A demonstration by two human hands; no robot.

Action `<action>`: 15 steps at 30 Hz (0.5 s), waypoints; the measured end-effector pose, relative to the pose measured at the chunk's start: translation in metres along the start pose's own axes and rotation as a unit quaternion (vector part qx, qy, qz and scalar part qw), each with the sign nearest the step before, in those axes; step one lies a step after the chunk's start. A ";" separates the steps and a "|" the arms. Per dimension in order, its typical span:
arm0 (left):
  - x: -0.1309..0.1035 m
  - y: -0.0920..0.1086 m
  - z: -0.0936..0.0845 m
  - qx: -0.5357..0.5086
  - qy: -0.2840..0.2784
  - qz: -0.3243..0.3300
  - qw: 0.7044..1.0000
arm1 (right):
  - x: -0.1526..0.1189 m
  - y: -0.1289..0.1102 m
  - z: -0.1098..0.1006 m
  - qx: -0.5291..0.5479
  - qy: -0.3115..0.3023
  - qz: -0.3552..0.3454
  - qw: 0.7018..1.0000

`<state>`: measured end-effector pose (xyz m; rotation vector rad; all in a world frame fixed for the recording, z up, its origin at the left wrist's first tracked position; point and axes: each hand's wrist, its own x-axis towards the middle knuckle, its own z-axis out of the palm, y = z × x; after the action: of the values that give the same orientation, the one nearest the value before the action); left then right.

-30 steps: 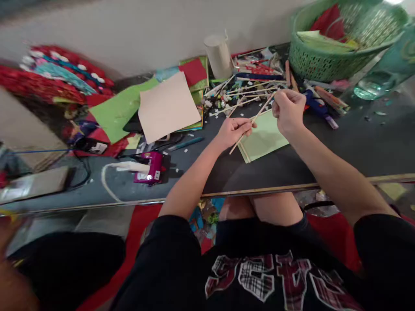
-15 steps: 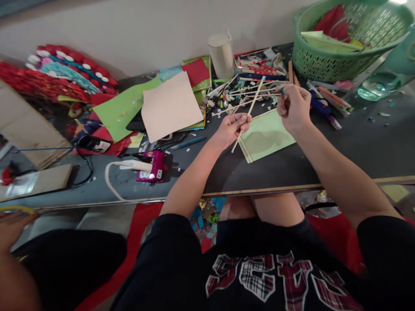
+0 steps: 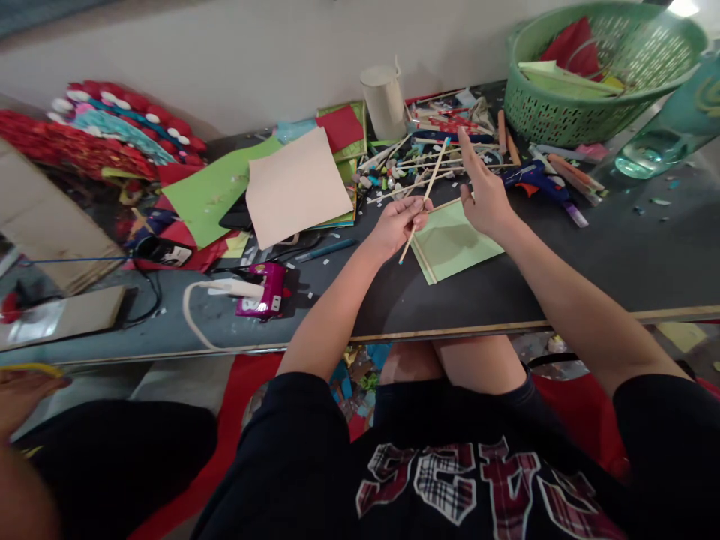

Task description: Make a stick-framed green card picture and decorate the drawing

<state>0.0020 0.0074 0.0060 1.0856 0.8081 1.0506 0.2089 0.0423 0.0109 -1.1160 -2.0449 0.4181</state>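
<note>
Pinched in the fingers of my left hand [image 3: 400, 225] is a thin pale wooden stick [image 3: 436, 172] with blue tips, held at a slant above the table. My right hand [image 3: 484, 191] is raised to its right, fingers stretched out, with no stick visible in it. Below both hands lies a light green sheet of paper [image 3: 455, 244], with pale sticks along its left and top edges. Just beyond are more thin sticks [image 3: 405, 193] and a scatter of small stones or beads [image 3: 388, 176].
A blue glue gun [image 3: 537, 180] lies right of my right hand, near a green basket [image 3: 540, 112] and a clear bottle [image 3: 641, 154]. At left are a beige sheet [image 3: 298, 187], a purple plug adapter [image 3: 270, 289] and a co-worker's hand [image 3: 28, 390]. A white cylinder [image 3: 384, 101] stands behind.
My right hand has opened from a pinch and shifted slightly left, its fingers now extended. The blue glue gun shows more fully. My left hand keeps the stick, almost unmoved.
</note>
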 end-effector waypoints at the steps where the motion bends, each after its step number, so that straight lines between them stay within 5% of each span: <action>1: 0.001 -0.001 -0.002 0.008 0.000 0.005 1.000 | 0.000 0.002 0.002 0.016 0.016 0.007 1.000; 6: 0.001 -0.008 -0.012 0.084 -0.036 0.069 0.993 | 0.007 0.022 0.015 0.178 0.102 0.058 0.977; 15: -0.001 -0.008 -0.015 0.193 -0.087 0.117 0.970 | 0.013 0.027 0.014 0.299 0.111 0.113 0.941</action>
<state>-0.0098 0.0097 -0.0057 1.6136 0.7713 0.9969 0.2100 0.0690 -0.0082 -0.9599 -1.4470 0.9149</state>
